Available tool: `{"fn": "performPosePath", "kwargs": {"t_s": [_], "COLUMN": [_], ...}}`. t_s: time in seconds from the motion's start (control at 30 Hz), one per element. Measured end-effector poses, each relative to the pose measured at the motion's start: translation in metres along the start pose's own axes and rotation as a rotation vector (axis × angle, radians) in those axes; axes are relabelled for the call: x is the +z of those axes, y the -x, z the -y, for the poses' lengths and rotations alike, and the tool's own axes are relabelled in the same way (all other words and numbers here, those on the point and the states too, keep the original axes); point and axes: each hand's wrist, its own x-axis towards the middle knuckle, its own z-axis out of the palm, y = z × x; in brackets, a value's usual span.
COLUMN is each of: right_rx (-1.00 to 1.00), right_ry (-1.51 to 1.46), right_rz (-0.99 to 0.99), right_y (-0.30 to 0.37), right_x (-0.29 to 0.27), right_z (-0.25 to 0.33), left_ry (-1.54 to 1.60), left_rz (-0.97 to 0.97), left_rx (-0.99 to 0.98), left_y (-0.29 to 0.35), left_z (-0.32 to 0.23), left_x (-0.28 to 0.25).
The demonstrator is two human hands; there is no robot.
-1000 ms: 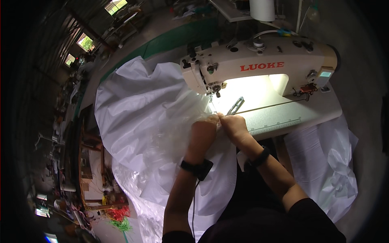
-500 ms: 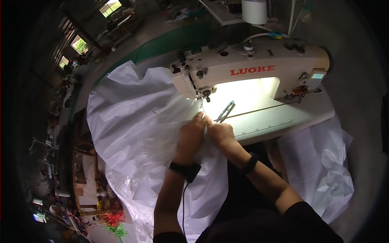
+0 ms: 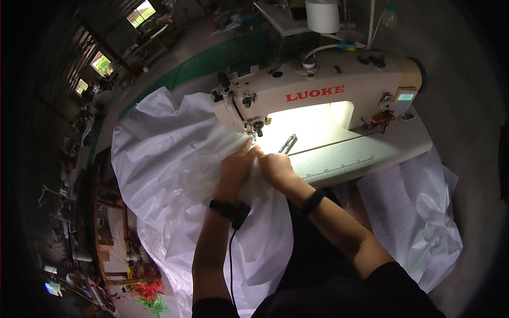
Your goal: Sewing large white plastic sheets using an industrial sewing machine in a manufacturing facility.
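A white sewing machine [image 3: 323, 87] stands ahead of me, its lamp lighting the bed around the needle. Glossy white sheeting [image 3: 169, 143], plastic-looking and wrinkled, spreads left of the machine and hangs down toward me. My left hand [image 3: 236, 165] grips the sheeting close to the presser foot [image 3: 251, 136], its index finger pointing at the foot. Beside it, my right hand [image 3: 277, 168] is closed, pinching the sheet's edge at the front of the needle area. Dark thread snips [image 3: 289, 143] lie on the machine bed, just beyond my right hand.
More white sheeting [image 3: 419, 206] hangs below the machine's right end. A white thread cone [image 3: 322, 17] stands behind the machine. Red and green strands [image 3: 150, 293] lie at lower left. A black cable [image 3: 231, 265] hangs from the device on my left wrist.
Both hands have moved forward, bringing my left fingertips right up to the presser foot. The view has shifted slightly, so the machine appears farther left.
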Motion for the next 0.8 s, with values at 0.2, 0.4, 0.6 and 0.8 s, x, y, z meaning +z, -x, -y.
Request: {"fn": "performPosePath", "kwargs": {"t_s": [0.2,0.4,0.6,0.8], "right_rx": [0.006,-0.020,-0.056,-0.065], "right_ry": [-0.420,-0.468,-0.470,-0.407], "right_rz": [-0.139,-0.189,-0.223,0.012], "right_y": [-0.029,-0.032,-0.028,0.058], "right_x": [-0.066,-0.065,-0.057,-0.062], "right_z": [-0.038,-0.044,-0.049,-0.054], "left_ry": [0.101,0.148,0.205,0.173], "left_rz": [0.009,-0.016,-0.085,0.064], "left_rx": [-0.050,0.002,0.012,-0.183], "left_y": [0.003,0.003,0.015,0.016], "left_z": [-0.001,-0.006,0.000,-0.013], "left_x": [-0.008,-0.008,-0.009,-0.017]}}
